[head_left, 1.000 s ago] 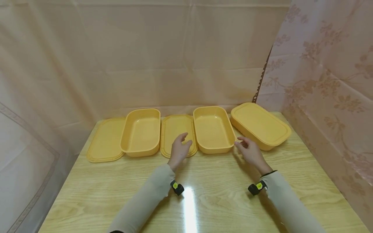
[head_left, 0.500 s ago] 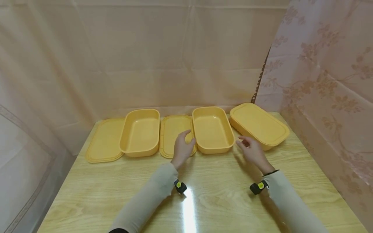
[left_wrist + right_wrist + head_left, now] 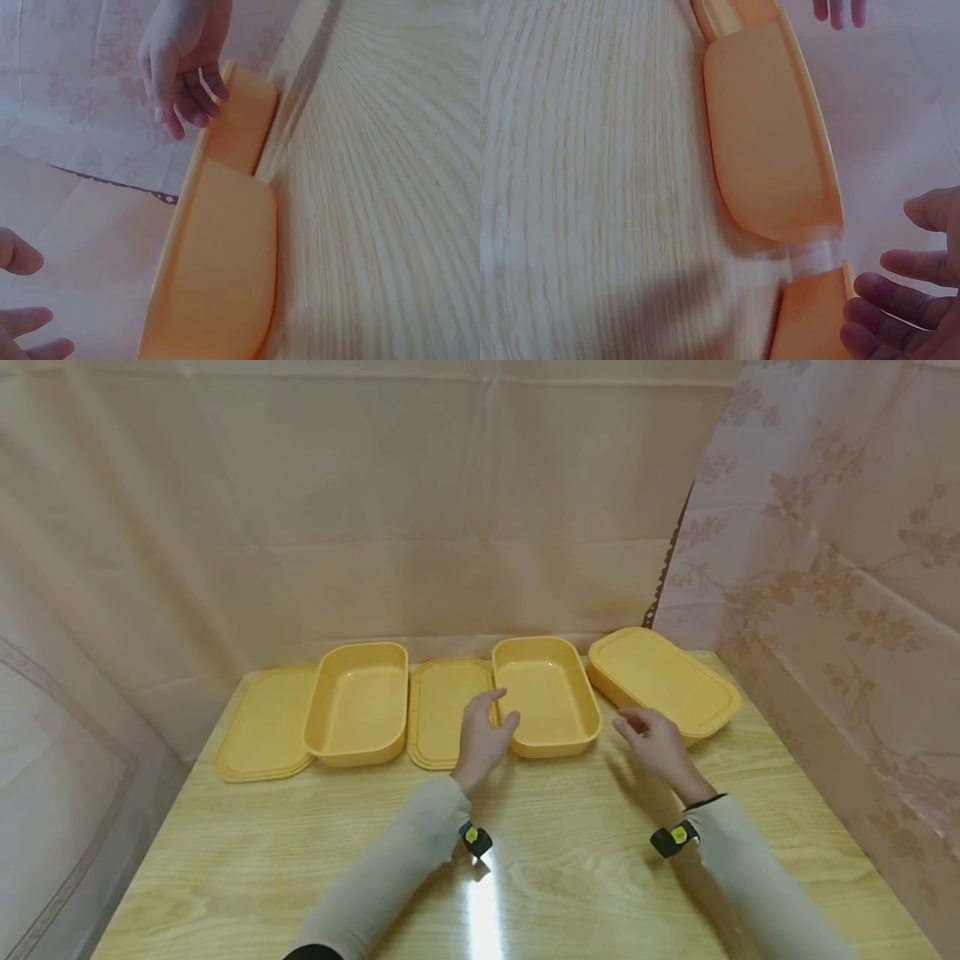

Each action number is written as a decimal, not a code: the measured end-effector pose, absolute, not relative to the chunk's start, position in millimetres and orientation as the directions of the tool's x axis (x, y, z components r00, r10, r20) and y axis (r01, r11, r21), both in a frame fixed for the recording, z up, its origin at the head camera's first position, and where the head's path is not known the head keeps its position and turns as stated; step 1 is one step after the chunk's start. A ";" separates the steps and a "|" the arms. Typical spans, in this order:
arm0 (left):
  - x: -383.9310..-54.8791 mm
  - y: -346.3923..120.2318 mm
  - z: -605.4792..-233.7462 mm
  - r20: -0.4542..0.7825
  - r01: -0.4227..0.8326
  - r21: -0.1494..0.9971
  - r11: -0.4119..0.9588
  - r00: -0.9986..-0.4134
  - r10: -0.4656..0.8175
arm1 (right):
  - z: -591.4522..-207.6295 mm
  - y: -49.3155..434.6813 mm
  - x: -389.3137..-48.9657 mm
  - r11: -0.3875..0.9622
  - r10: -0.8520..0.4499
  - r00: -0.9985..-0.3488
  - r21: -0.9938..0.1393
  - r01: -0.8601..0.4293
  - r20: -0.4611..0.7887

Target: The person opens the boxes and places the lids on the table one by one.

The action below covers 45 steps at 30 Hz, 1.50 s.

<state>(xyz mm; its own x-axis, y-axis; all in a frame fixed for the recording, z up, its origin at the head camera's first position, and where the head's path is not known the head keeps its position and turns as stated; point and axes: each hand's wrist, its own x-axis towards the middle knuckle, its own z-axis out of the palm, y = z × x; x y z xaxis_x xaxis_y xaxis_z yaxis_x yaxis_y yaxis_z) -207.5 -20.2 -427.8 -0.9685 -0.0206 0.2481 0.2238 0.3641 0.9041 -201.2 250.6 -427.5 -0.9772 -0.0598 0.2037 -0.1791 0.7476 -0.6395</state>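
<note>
My left hand (image 3: 483,743) hovers over the near left corner of an open yellow food container (image 3: 551,710), thumb and fingers spread apart and holding nothing. Beneath and to the left of that hand lies a flat yellow lid (image 3: 444,702). My right hand (image 3: 658,747) is in the air between this container and a lidded yellow container (image 3: 667,681), its fingers loosely bent around nothing. In the right wrist view, my right hand's fingers (image 3: 900,307) are apart from the open container (image 3: 772,135). The left wrist view shows fingers of my left hand (image 3: 26,322) at its left edge.
Another open yellow container (image 3: 360,702) stands to the left, beside a second flat lid (image 3: 266,727) that it partly covers or touches. All stand in a row along the back of the wooden table (image 3: 360,835). Curtains (image 3: 420,510) hang behind and at both sides.
My left hand has moved right, from above the flat lid toward the open container. My right hand has shifted slightly right, away from that container's edge. The containers and lids keep their arrangement.
</note>
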 end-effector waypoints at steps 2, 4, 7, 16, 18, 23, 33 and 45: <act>-206.8 -17.5 -426.3 0.244 0.226 0.910 0.349 -0.970 -0.011 | -426.8 252.6 -201.3 0.750 -0.064 -0.972 -0.632 -0.195 0.224; -206.0 -14.7 -424.2 0.240 0.225 0.917 0.328 -0.971 -0.003 | -425.9 254.6 -201.6 0.756 -0.070 -0.968 -0.620 -0.210 0.242; -205.2 -10.0 -420.4 0.234 0.224 0.927 0.302 -0.972 0.004 | -423.9 257.2 -201.8 0.767 -0.077 -0.966 -0.605 -0.216 0.247; -204.1 3.7 -412.8 0.218 0.215 0.935 0.281 -0.976 0.022 | -413.6 261.3 -196.9 0.776 -0.073 -0.966 -0.594 -0.211 0.248; -203.5 6.6 -410.9 0.204 0.206 0.942 0.264 -0.978 0.034 | -413.0 263.1 -196.5 0.776 -0.071 -0.963 -0.593 -0.217 0.259; -201.2 15.4 -406.8 0.218 0.223 0.943 0.248 -0.975 0.047 | -411.7 268.4 -195.3 0.783 -0.072 -0.955 -0.576 -0.234 0.289; -196.6 33.9 -403.6 0.263 0.281 0.920 0.274 -0.959 0.101 | -403.4 282.0 -191.7 0.823 -0.068 -0.956 -0.526 -0.214 0.284; -191.2 63.1 -406.0 0.265 0.297 0.919 0.260 -0.952 0.154 | -405.3 301.9 -188.8 0.877 -0.057 -0.942 -0.435 -0.206 0.329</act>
